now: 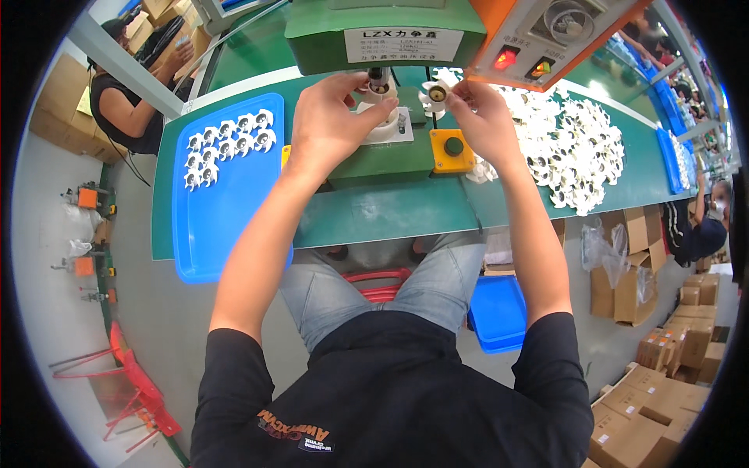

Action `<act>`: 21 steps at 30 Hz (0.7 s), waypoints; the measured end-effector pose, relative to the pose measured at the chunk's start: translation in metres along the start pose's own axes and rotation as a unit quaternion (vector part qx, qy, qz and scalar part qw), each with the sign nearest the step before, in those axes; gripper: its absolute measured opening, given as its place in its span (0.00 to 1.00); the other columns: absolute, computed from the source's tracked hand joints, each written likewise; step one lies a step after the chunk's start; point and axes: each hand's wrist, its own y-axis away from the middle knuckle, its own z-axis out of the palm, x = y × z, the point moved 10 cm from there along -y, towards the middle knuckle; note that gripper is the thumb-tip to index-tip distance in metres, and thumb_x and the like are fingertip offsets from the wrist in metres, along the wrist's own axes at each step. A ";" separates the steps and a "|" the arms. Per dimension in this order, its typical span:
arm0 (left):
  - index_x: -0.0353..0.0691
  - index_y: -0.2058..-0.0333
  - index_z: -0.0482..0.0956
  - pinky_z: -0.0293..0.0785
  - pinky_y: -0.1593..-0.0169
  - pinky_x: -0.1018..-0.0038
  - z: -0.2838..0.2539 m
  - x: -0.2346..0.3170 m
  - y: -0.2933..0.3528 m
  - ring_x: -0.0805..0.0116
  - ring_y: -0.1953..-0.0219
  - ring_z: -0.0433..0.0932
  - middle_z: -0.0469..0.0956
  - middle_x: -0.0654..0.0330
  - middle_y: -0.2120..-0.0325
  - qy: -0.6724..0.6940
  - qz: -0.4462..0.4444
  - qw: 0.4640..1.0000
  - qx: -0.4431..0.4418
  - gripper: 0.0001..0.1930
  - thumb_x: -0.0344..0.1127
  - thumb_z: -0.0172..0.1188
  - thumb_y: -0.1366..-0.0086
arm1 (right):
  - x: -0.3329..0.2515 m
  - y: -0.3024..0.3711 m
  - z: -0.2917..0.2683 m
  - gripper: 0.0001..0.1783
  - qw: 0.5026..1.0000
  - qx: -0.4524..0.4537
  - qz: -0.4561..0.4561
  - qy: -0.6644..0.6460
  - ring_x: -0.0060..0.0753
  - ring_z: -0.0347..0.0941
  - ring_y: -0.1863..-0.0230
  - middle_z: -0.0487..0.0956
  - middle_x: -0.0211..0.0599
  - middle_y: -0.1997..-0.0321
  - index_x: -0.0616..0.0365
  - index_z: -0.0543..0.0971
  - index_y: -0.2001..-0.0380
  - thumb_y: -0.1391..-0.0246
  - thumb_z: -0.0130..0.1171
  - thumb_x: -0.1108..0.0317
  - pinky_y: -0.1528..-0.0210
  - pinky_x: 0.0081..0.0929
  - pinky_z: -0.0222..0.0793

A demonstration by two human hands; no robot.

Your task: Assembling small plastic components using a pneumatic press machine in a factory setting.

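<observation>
My left hand (328, 121) reaches in at the press, its thumb and fingers curled around the spot beneath the metal ram (379, 76). A white piece (381, 123) sits there on a pale base plate; the hand partly hides it, so I cannot make out what the fingers grip. To the right of the ram, my right hand (488, 117) pinches a small white fan wheel (434, 95) with a dark, brass-coloured hub. The green press (378, 160) stands right in front of me, with a yellow button box (452, 150) below my right hand.
A blue tray (222, 226) on the left holds rows of white fan wheels (226, 139). A large heap of fan wheels (569, 148) covers the green bench (374, 222) on the right. An orange control box (546, 39) overhangs it. Cartons (647, 413) stand lower right; another person (125, 101) sits left.
</observation>
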 end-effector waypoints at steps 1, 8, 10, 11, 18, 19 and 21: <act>0.32 0.55 0.85 0.77 0.60 0.70 0.001 -0.001 0.002 0.67 0.67 0.79 0.86 0.54 0.62 -0.061 0.008 0.998 -0.007 0.24 0.46 0.74 0.44 | 0.000 -0.002 0.005 0.11 1.000 -0.009 0.010 -0.014 0.23 0.75 0.62 0.80 0.34 0.66 0.66 0.78 0.61 0.37 0.58 0.67 0.55 0.25 0.71; 0.33 0.62 0.85 0.76 0.59 0.64 -0.066 -0.019 0.041 0.57 0.66 0.80 0.80 0.55 0.70 -0.215 0.059 0.974 0.052 0.21 0.43 0.75 0.48 | -0.028 -0.016 0.058 0.12 0.989 -0.050 0.041 -0.135 0.22 0.75 0.61 0.80 0.31 0.65 0.66 0.79 0.61 0.38 0.60 0.65 0.55 0.23 0.70; 0.33 0.62 0.85 0.76 0.59 0.63 -0.092 -0.040 0.061 0.56 0.65 0.80 0.79 0.54 0.69 -0.259 0.027 0.964 0.046 0.19 0.41 0.75 0.47 | -0.035 -0.016 0.066 0.12 0.975 -0.035 0.050 -0.213 0.23 0.75 0.61 0.80 0.32 0.64 0.66 0.79 0.60 0.37 0.60 0.66 0.55 0.23 0.69; 0.33 0.62 0.85 0.76 0.59 0.63 -0.102 -0.050 0.071 0.55 0.64 0.80 0.79 0.54 0.69 -0.286 0.015 0.957 0.043 0.19 0.41 0.74 0.47 | -0.027 -0.018 0.066 0.12 0.974 -0.047 0.054 -0.213 0.25 0.75 0.60 0.80 0.33 0.63 0.66 0.79 0.58 0.37 0.59 0.67 0.54 0.23 0.69; 0.37 0.60 0.86 0.71 0.58 0.63 -0.119 -0.105 0.134 0.58 0.63 0.78 0.77 0.56 0.69 -0.431 0.023 0.901 -0.036 0.19 0.43 0.72 0.46 | -0.024 -0.009 0.055 0.15 0.973 -0.052 0.031 -0.223 0.25 0.73 0.57 0.82 0.32 0.63 0.65 0.82 0.63 0.36 0.60 0.61 0.47 0.25 0.66; 0.37 0.60 0.86 0.71 0.58 0.63 -0.124 -0.109 0.135 0.58 0.63 0.78 0.77 0.56 0.69 -0.434 0.018 0.900 -0.034 0.19 0.43 0.72 0.46 | -0.023 -0.009 0.055 0.16 0.974 -0.059 0.027 -0.215 0.26 0.74 0.56 0.82 0.34 0.63 0.66 0.82 0.62 0.37 0.59 0.60 0.50 0.26 0.67; 0.37 0.56 0.85 0.73 0.58 0.61 -0.129 -0.113 0.130 0.54 0.63 0.78 0.77 0.53 0.69 -0.449 0.026 0.893 -0.018 0.19 0.42 0.72 0.44 | -0.020 -0.003 0.051 0.15 0.981 -0.058 0.039 -0.180 0.27 0.74 0.56 0.82 0.35 0.63 0.66 0.82 0.63 0.37 0.59 0.61 0.49 0.27 0.67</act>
